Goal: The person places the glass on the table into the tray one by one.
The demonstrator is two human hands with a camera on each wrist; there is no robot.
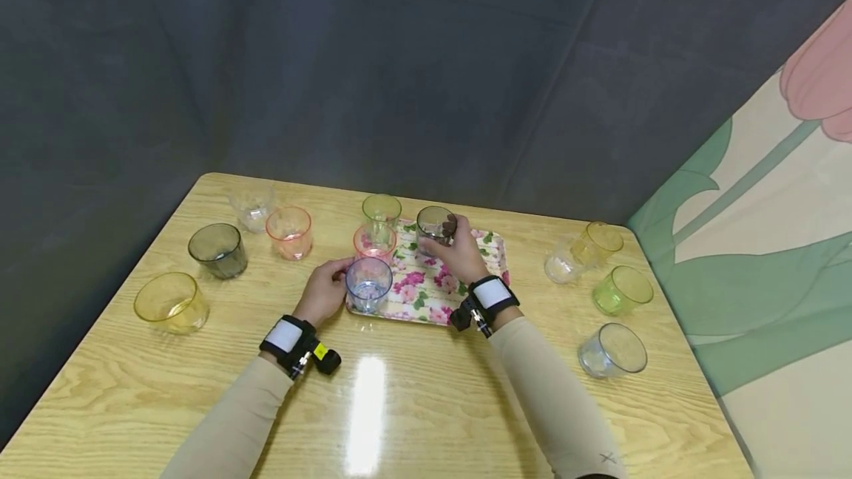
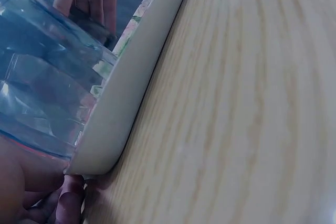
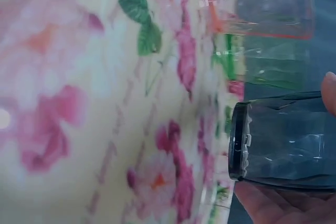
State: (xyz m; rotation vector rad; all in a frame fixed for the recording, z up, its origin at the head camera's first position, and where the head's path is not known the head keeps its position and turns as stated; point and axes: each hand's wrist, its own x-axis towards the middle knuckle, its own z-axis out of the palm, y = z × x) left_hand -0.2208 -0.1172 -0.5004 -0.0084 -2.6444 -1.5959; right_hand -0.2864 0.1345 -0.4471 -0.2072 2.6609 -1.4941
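Observation:
My right hand point(image 1: 459, 250) grips a dark grey glass point(image 1: 435, 222) over the back of a flower-patterned tray point(image 1: 426, 294). In the right wrist view, the grey glass point(image 3: 286, 142) stands upright, its base close to the tray; whether they touch I cannot tell. My left hand point(image 1: 324, 290) is at the tray's left edge, beside a blue glass point(image 1: 368, 290). The left wrist view has its curled fingers point(image 2: 68, 203) at the tray corner, pinching the edge. Behind the blue glass, a pink glass point(image 1: 375, 245) and a green glass point(image 1: 382, 207) line the tray's left side.
On the table's left stand a clear glass point(image 1: 253, 213), a pink glass point(image 1: 290, 235), a grey glass point(image 1: 220, 251) and a yellow glass point(image 1: 174, 305). To the right are a clear glass point(image 1: 562, 266), a yellow glass point(image 1: 601, 242), a green glass point(image 1: 622, 292) and a bluish-grey glass point(image 1: 611, 352).

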